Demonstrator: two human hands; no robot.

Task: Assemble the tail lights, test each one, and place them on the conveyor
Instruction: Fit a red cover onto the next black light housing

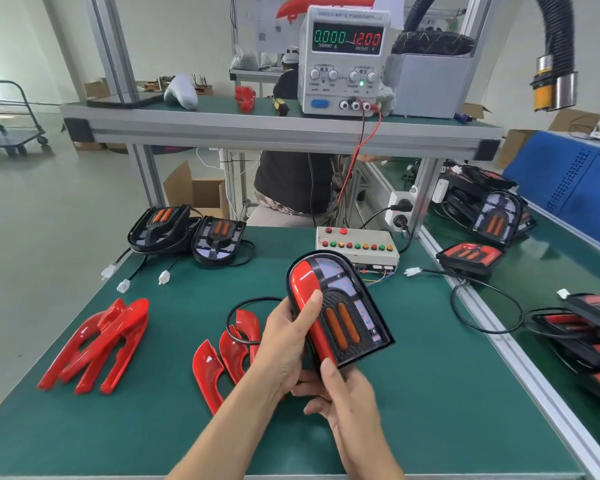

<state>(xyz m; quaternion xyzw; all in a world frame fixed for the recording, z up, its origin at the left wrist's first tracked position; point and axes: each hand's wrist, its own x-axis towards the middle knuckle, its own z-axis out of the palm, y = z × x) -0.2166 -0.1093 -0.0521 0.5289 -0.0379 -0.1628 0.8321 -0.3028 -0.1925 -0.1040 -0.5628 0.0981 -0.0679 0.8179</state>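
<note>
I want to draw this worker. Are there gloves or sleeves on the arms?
No gloves and no sleeves in view. The left hand and right hand are bare, and both forearms are uncovered down to the picture's edge. No rings, watch or bracelet show.

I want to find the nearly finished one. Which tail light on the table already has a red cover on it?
The tail light held in both hands: a red cover sits on its left side. The two tail lights at the table's back left are bare black, with no red piece.

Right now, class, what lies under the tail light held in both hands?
Beneath the tail light are the person's fingers, a black cable loop and the green mat. Its rear face is hidden.
</note>
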